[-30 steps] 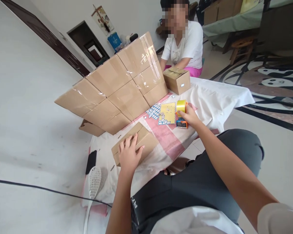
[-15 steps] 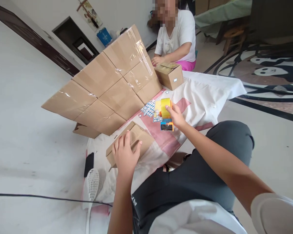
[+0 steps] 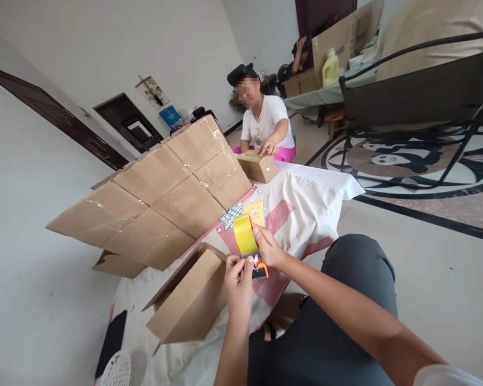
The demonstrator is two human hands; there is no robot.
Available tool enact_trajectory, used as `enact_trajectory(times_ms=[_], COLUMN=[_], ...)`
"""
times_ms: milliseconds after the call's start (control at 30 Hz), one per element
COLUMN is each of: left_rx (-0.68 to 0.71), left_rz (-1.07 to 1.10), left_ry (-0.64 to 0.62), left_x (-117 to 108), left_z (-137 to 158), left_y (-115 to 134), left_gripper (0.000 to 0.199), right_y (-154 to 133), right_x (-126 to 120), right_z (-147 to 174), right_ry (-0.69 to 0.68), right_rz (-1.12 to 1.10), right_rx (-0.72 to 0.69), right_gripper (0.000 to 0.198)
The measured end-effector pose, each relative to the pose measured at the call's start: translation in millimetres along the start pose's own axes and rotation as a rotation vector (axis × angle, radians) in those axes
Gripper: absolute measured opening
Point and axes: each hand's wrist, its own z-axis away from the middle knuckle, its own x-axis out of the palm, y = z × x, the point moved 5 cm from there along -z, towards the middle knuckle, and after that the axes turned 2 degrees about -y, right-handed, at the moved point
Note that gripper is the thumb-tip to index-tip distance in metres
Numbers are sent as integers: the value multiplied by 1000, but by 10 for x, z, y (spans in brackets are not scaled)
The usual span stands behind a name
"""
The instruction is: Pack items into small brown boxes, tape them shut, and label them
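Observation:
My right hand (image 3: 269, 246) grips a tape dispenser (image 3: 260, 271) with orange and blue parts, loaded with a roll of yellow tape (image 3: 244, 234). At the dispenser's front, the thumb and fingers of my left hand (image 3: 239, 276) are pinched together on the tape's loose end, where a small shiny piece shows by the thumb. Just left of my left hand sits an open cardboard box (image 3: 193, 297), its flaps spread and its inside partly visible. Beyond the tape roll lie a yellow card (image 3: 255, 212) and blue-and-white label sheets (image 3: 231, 215).
A wall of stacked, taped boxes (image 3: 171, 185) stands along the table's far left. Across the table, a person (image 3: 268, 126) has a hand on a small closed box (image 3: 258, 167). A black phone-like slab (image 3: 111, 343) and a white mesh racket (image 3: 118, 369) lie at lower left.
My left hand has left the cardboard box and come over to the tape dispenser. The box now shows open flaps. The view has shifted, and the other person's hand has moved onto their box.

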Motion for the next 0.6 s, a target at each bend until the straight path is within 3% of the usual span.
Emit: enact_trajectory(times_ms=[133, 200, 300, 367, 433, 500, 600], left_rx=[-52, -99, -129, -117, -37, 143, 503], left_rz=[95, 136, 83, 8, -73, -224, -540], left_ry=[45, 29, -43, -99, -112, -69, 40], left_x=[22, 36, 69, 90, 75, 6, -206], left_z=[96, 139, 180, 198, 222, 278, 445], left_y=[7, 12, -15, -70, -124, -132, -71], left_gripper=[38, 37, 38, 41, 43, 42, 36], right_y=[93, 128, 121, 107, 100, 89, 32], right_x=[-96, -221, -447, -481, -367, -159, 215], right_z=[-65, -133, -226, -254, -242, -180, -25], right_ry=[44, 138, 365, 439, 409, 337, 33], right_rz=[144, 145, 44, -114, -317, -508, -704], right_rx=[-62, -47, 19, 94, 185, 272, 416], right_gripper=[47, 47, 48, 46, 44, 41, 44])
